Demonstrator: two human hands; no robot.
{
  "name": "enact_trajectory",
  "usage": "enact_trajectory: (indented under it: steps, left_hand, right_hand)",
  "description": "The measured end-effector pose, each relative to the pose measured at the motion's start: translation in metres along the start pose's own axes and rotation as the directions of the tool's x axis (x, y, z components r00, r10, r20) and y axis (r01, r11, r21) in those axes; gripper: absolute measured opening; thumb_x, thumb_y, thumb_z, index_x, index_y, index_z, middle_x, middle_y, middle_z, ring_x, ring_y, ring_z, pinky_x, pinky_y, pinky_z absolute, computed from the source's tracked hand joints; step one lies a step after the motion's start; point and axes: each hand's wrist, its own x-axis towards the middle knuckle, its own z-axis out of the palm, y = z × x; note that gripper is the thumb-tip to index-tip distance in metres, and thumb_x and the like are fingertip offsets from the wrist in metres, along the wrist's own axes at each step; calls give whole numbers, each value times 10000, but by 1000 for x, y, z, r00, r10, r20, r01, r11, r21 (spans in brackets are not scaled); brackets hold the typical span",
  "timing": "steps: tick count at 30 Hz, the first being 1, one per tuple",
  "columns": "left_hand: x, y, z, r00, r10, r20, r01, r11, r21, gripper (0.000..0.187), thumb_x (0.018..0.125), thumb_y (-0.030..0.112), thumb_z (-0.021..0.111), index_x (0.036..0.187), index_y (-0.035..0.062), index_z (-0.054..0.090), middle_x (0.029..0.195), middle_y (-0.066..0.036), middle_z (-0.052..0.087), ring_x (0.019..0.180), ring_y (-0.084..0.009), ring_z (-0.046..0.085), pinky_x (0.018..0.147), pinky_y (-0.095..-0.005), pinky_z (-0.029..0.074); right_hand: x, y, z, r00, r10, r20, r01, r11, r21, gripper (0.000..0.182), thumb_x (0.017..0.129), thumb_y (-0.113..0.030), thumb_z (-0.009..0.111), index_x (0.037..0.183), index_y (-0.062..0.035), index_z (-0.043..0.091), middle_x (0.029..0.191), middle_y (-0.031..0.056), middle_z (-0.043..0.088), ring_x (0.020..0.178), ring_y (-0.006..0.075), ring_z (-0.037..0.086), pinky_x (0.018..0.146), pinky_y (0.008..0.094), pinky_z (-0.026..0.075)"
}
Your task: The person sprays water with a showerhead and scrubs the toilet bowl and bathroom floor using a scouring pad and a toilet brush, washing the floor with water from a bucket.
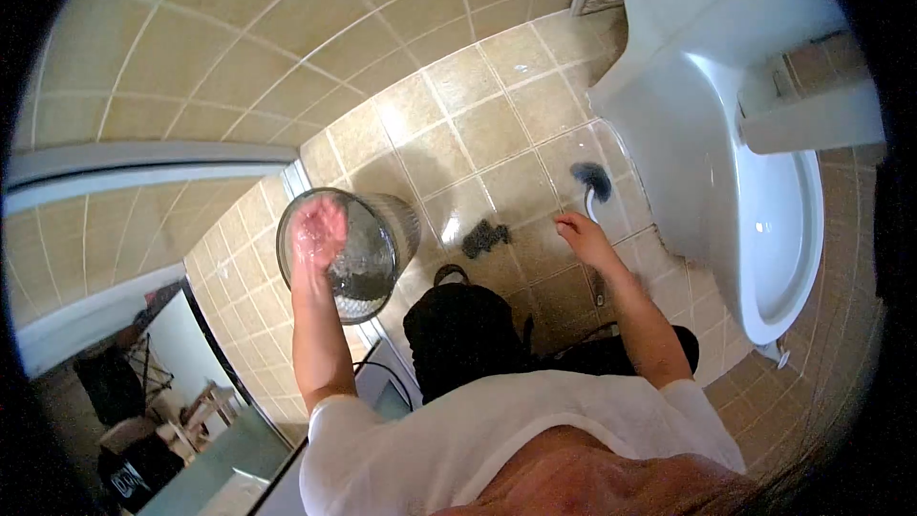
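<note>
My left hand (320,229) is over the mouth of a dark wire-mesh bin (406,225), palm turned up with a wet-looking shine on it. Its fingers look loosely spread, and no object shows clearly in it. Inside the bin lies something dark and glossy, hard to make out. My right hand (581,237) hovers above the floor with thumb and fingers drawn together, nothing visible between them. Close by, a toilet brush (591,180) with dark bristles lies on the tiles, its pale handle partly hidden under my right forearm. A dark, shaggy clump (485,239) rests between my hands.
A white washbasin (778,258) with a pedestal stands on the right. Beige tiled floor (478,134) shows wet glints. A metal door track or sill (296,177) runs at left. Clothes and a rack (143,373) appear beyond at lower left. My knees are in the lower middle.
</note>
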Motion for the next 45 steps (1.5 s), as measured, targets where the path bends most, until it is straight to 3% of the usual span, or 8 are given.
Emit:
enact_trajectory:
  steps: [7,13,22,25,32,38,41,45]
  left_hand:
    - [92,-25,200,947,230,225,-313,825,471,546,799,313,516,1240,53,326,1226,-143,385,1114,-273,396,891,-440,363]
    - [19,-12,56,796,557,-238,-343,738,581,196,799,227,525,933,85,524,878,-34,555,828,-161,523,708,-291,405]
    - [-15,-28,-91,572,249,-782,-41,960,276,177,803,230,418,792,82,514,747,-64,518,726,-196,485,669,-414,402]
    - [5,-16,-75,991,130,-25,-132,984,-122,163,788,138,415,769,28,533,773,-106,552,744,-243,514,758,-395,435]
    - [63,-41,177,890,292,351,-390,885,254,472,788,304,520,1173,48,424,1213,-129,425,1141,-285,371,969,-447,273]
    - [127,-161,78,995,0,99,-99,16,995,515,776,282,520,1237,100,379,1239,-140,395,1069,-294,438,891,-375,353]
    - [129,-241,-15,986,-119,117,-167,-660,732,607,752,305,534,1285,142,294,1270,-185,335,1165,-346,327,907,-448,327]
    - [79,-292,-17,995,38,-98,97,-687,721,635,759,343,532,1296,139,261,1345,-175,203,1234,-375,188,891,-628,206]
  right_hand:
    - [53,-106,15,982,-178,55,179,984,-10,280,813,-228,487,1005,-35,553,951,118,584,876,210,554,770,297,422]
    - [31,-75,1,995,-96,4,96,995,6,264,807,-221,499,984,-35,559,936,125,584,875,229,553,769,311,425]
    - [-6,-9,26,995,6,103,-10,999,37,255,818,-208,505,1002,-36,546,906,104,585,842,210,550,742,316,429]
    - [-3,0,29,999,25,49,-24,1000,-7,276,829,-222,499,1032,-40,535,886,85,589,821,176,548,722,294,429]
    - [-11,-11,23,997,61,47,-61,998,-16,265,824,-212,500,1014,-34,548,907,99,592,842,184,549,748,299,427]
    - [-10,29,23,977,116,-180,-96,989,117,258,801,-236,518,956,-35,564,919,130,594,851,247,566,751,342,437]
    - [-6,51,18,961,156,-228,-139,986,88,246,794,-224,530,943,-32,564,915,128,594,845,252,565,749,331,437]
    - [-1,62,16,957,173,-234,-145,981,132,241,794,-218,534,942,-30,566,913,134,592,838,262,566,753,329,436]
